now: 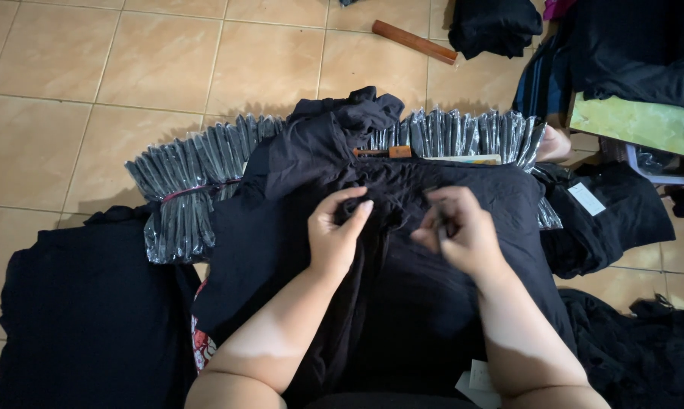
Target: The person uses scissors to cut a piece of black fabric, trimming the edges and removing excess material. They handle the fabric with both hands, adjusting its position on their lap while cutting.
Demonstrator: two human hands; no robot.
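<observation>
Now both hands work mid-garment: left hand [338, 231] pinches the black garment [402, 303], right hand [459, 231] grips a small dark tool; bagged stacks [190, 189] wait behind

Bare tiled floor [160, 68] upper left, plastic-wrapped packs [198, 178] fencing the front (clothes piles right)

The garment [402, 303] under both hands is plain black. The floor tiles [160, 68] are glossy beige, the wooden stick [414, 41] reddish-brown. The packets [198, 182] are clear plastic over dark contents, and the board [637, 125] is yellow-green.
</observation>
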